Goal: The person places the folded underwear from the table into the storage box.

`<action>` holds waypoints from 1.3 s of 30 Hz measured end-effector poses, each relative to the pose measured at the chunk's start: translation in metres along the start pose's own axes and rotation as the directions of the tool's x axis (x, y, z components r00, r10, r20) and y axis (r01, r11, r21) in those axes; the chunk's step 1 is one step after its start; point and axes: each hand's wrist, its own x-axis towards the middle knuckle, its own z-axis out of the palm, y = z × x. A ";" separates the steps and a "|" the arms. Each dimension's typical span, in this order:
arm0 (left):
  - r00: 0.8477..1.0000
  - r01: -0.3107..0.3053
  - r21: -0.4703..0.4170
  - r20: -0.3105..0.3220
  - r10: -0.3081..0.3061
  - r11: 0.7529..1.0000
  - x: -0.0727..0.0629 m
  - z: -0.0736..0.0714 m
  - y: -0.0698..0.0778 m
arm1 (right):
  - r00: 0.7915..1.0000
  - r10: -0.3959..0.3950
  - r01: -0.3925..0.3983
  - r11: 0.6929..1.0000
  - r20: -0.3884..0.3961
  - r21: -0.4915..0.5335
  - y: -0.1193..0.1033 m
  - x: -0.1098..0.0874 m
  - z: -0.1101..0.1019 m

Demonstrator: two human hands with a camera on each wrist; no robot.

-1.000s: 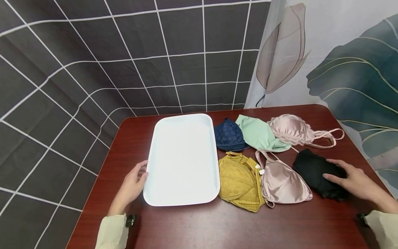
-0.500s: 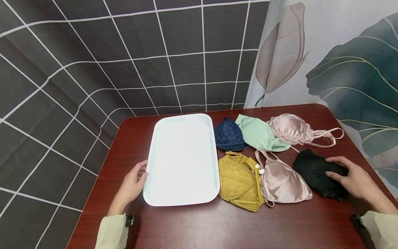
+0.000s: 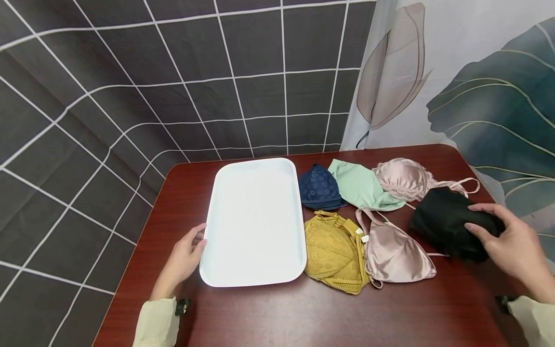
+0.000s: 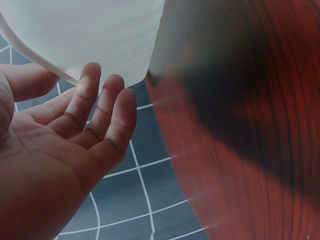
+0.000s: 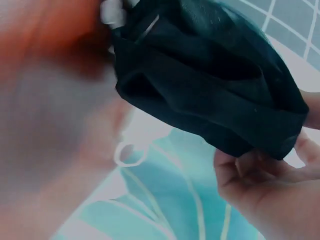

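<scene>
Nearest you, on the bare front of the table [image 3: 368,318], no garment has been set down. Your left hand [image 3: 182,258], its fingers slightly bent and spread, touches the left edge of the white tray [image 3: 253,226]; none of the garments lies in the tray. Your right hand [image 3: 513,241] pinches the right end of the black garment [image 3: 453,221] between thumb and fingers; the bundle seems lifted, well apart from the tray. The work may thus be judged barely begun: one piece is taken up, and none is set in the tray. In the near row, the yellow lace bra [image 3: 334,250] and the dusty-pink satin bra [image 3: 399,255] lie unhandled. In the far row lie three more: the navy bra [image 3: 320,188], the mint garment [image 3: 364,185] and the lace-trimmed pink bra [image 3: 403,178], so five appear left. Farthest from you hang the grid-patterned cloth [image 3: 260,96] and the leaf-patterned cloth [image 3: 498,96].
</scene>
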 end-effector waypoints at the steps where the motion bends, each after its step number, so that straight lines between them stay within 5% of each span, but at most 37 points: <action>1: 1.000 -0.004 0.001 -0.002 0.004 1.000 0.000 0.000 0.000 | 1.000 -0.008 0.008 1.000 -0.024 0.001 -0.004 0.001 -0.002; 10: 0.999 -0.048 0.047 -0.020 0.049 0.998 0.001 0.000 0.001 | 0.977 -0.111 0.128 0.988 -0.181 0.083 -0.045 0.009 -0.014; 16: 0.998 -0.054 0.073 -0.025 0.056 0.996 0.000 -0.002 -0.001 | 0.950 -0.252 0.274 0.955 -0.182 0.113 -0.072 0.020 -0.011; 27: 0.997 -0.075 0.080 -0.027 0.078 0.994 0.001 -0.001 0.000 | 0.914 -0.378 0.402 0.891 -0.147 0.212 -0.114 0.029 0.007; 39: 0.998 -0.050 0.056 -0.026 0.052 0.997 0.000 0.000 -0.002 | 0.863 -0.470 0.504 0.767 -0.186 0.397 -0.166 0.037 0.039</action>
